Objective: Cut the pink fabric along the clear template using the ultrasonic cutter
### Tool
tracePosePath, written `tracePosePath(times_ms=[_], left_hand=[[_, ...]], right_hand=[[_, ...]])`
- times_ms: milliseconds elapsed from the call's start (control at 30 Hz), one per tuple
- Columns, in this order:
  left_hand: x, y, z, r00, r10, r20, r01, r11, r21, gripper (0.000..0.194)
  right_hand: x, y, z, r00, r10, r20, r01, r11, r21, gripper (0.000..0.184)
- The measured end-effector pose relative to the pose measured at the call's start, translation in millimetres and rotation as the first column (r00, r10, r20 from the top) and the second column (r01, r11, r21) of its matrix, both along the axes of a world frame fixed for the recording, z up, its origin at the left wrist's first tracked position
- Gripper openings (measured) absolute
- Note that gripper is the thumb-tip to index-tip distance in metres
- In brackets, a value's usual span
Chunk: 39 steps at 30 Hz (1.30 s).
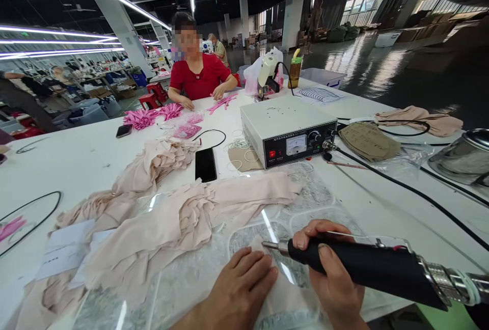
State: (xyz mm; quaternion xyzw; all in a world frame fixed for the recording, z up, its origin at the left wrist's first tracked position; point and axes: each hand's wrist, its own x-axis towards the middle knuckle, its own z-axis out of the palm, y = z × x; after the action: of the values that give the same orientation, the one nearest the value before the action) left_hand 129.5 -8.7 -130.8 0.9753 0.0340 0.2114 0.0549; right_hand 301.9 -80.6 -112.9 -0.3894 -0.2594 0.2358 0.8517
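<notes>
My right hand (pixel 336 279) is wrapped round the thick black barrel of an ultrasonic handpiece (pixel 362 264), whose slim metal tip points left. That tip meets or hovers just over a thin pale-pink fabric piece (pixel 284 294) on a clear plastic sheet (pixel 321 195); contact is hard to judge. Pressing the fabric down, my left hand (pixel 244 279) lies flat with fingers stretched, right beside the tip. Overlapping pale-pink fabric pieces (pixel 183 213) spread behind and left of it. A cable joins the handpiece to a control box (pixel 290 131) with a dial and red switch.
A phone (pixel 205 164), cardboard templates (pixel 369 141) and a metal pot (pixel 464 154) are on the white table (pixel 87 157). Across it, a co-worker in red (pixel 198 75) handles pink strips (pixel 221 103). Pink bundles (pixel 141 118) and a small machine (pixel 268 73) stand at the far side.
</notes>
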Motion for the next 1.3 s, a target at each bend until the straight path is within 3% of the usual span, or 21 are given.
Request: tracePosePath(times_ms=[300, 633, 1300], left_hand=[[-0.4, -1.8, -3.7, 0.999, 0.029, -0.028, -0.028, 0.999, 0.045, 0.027], [-0.7, -3.3, -1.2, 0.998, 0.024, -0.061, -0.022, 0.999, 0.024, 0.026], [-0.5, -1.1, 3.0, 0.999, 0.005, -0.039, -0.004, 1.000, 0.020, 0.027]], right_hand=[[1.6, -0.5, 0.2, 1.000, 0.000, -0.021, 0.000, 1.000, 0.001, 0.013], [6.4, -18.5, 9.3, 1.000, -0.002, -0.003, 0.002, 1.000, 0.019, 0.012], [7.3, -18.8, 3.8, 0.999, 0.018, 0.032, -0.019, 0.998, 0.054, 0.011]])
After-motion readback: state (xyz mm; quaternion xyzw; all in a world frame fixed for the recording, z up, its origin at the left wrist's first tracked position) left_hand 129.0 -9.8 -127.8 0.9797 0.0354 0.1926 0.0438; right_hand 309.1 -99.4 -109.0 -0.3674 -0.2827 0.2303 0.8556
